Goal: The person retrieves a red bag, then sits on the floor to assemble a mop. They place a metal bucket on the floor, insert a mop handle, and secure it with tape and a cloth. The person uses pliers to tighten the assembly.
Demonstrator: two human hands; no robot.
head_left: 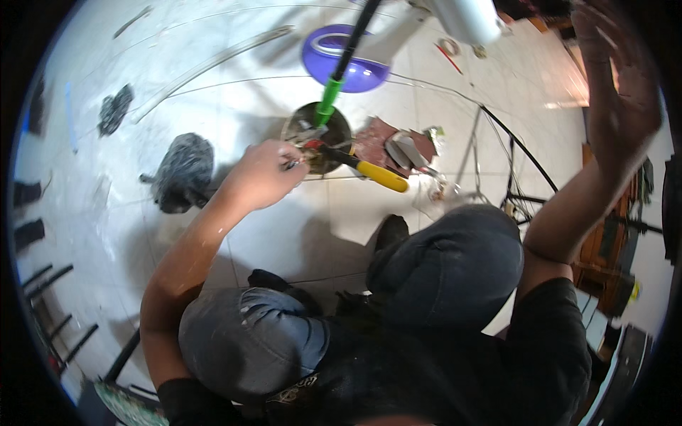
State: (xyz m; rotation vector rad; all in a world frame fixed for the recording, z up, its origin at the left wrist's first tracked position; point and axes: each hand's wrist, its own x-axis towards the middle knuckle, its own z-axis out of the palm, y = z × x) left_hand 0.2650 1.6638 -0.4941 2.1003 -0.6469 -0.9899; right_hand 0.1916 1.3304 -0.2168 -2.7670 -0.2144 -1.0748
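My left hand [266, 174] is at the near left rim of a round metal tin [344, 126]. Its fingers are pinched round a small dark and silvery thing, too small to make out. Several tools and bits lie in the tin. One tool with a yellow and black handle [383, 176] sticks out over the near right rim. A green-sleeved black rod [328, 99] reaches down into the tin or just behind it; which, I cannot tell. At the far right my right hand [629, 92] is raised, away from the tin, fingers stretched out and holding nothing visible.
Right of the tin, grey blocks [405, 150] rest on reddish-brown sheets [374, 142]. A purple-based white appliance [369, 74] stands behind. Left lie a black plastic bag [186, 170], a smaller black scrap [115, 110] and a long pale strip [213, 67]. A black stand [522, 145] rises at the right.
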